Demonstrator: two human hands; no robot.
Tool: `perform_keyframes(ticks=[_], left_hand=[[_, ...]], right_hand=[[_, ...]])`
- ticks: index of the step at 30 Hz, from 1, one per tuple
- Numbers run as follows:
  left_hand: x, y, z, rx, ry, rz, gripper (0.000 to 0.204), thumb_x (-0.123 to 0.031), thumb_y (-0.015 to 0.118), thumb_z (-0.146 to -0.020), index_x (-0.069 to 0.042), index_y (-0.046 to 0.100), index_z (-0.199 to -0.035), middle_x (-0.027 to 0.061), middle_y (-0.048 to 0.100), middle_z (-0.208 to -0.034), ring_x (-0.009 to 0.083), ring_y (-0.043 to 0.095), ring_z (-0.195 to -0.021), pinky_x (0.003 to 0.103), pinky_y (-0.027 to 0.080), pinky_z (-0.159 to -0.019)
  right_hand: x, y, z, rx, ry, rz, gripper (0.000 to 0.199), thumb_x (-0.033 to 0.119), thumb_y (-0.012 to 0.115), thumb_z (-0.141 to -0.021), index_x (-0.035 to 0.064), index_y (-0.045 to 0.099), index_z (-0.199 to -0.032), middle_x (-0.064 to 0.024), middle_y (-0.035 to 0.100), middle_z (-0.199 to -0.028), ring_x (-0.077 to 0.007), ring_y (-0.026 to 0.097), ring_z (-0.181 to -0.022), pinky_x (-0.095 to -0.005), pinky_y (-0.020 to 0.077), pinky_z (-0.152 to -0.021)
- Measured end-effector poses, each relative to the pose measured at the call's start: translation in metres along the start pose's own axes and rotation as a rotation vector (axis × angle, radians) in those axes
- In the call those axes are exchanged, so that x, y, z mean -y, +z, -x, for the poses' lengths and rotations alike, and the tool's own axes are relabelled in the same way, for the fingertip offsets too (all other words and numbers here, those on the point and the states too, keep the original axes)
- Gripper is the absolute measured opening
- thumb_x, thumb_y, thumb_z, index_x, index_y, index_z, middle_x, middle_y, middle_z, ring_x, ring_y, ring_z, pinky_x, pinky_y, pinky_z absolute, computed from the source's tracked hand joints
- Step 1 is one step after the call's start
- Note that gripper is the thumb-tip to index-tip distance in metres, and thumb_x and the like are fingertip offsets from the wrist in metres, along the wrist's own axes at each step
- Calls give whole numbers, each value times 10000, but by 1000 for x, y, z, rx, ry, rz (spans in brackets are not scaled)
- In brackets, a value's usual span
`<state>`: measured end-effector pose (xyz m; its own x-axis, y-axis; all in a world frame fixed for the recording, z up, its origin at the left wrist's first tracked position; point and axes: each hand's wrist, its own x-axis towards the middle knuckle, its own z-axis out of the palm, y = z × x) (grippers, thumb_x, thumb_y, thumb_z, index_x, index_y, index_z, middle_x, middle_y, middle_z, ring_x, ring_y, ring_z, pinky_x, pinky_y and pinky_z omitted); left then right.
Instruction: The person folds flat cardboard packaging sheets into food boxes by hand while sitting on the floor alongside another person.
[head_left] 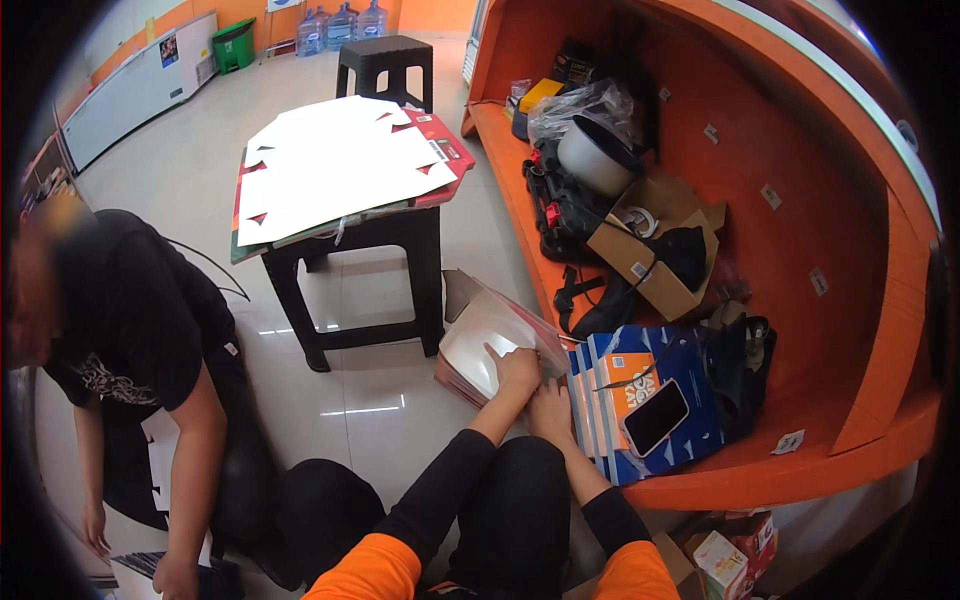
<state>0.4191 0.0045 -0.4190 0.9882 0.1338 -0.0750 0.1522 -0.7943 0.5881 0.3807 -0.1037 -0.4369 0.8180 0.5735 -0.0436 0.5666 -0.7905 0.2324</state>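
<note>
A carton-like stack of flat sheets (480, 345), white and glossy on top with pinkish edges, stands on the floor between my knees and the orange shelf. My left hand (518, 372) reaches over its right side, index finger stretched out on the white surface and the other fingers bent. Close beside it, my right hand (549, 412) rests at the stack's near right edge; its fingertips are hard to make out. Blue-and-white boxes (610, 400) lie just right of my right hand, with a phone (656, 417) on top.
A black stool (430, 270) bears large white die-cut sheets (340, 165) over red ones. The orange shelf (700, 490) holds a pot (595, 160), an open cardboard box (655, 270) and tools. A person in black (140, 310) sits at left. Another stool (385, 55) stands behind.
</note>
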Motion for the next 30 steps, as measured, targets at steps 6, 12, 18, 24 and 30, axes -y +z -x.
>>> perform_keyframes(ticks=[6,12,18,24,30], left_hand=[[2,1,2,-45,-39,-14,293,-303,523,-761,-48,647,-832,147,627,-825,334,602,-814,672,94,-937],[0,-3,4,18,-84,-31,376,-330,486,-769,10,641,-806,178,619,-843,342,589,-863,669,75,-942],[-9,-6,2,126,-162,-58,333,-300,540,-726,0,649,-824,166,622,-876,336,581,-900,681,60,-932],[-16,2,0,76,-246,-62,187,-188,565,-708,-66,658,-814,104,641,-849,290,599,-900,664,-10,-949],[-15,-3,-7,197,-278,-46,308,-255,595,-683,-26,654,-881,136,629,-925,330,564,-963,688,69,-926]], right_hand=[[0,8,0,-18,62,2,415,194,623,-666,90,563,-1063,-54,461,-1172,-237,448,-957,-356,362,-740],[2,4,0,-69,70,-33,350,154,607,-658,83,601,-1000,-37,453,-1157,-214,442,-944,-340,362,-722],[2,11,0,-62,96,-56,262,127,582,-673,81,636,-925,-26,474,-1101,-207,435,-948,-339,358,-730],[0,22,0,-59,121,-60,246,119,566,-692,85,634,-925,-25,469,-1112,-206,431,-962,-345,361,-739],[2,17,0,-54,102,-65,282,121,564,-701,95,602,-979,-33,486,-1084,-215,439,-970,-358,376,-743]])
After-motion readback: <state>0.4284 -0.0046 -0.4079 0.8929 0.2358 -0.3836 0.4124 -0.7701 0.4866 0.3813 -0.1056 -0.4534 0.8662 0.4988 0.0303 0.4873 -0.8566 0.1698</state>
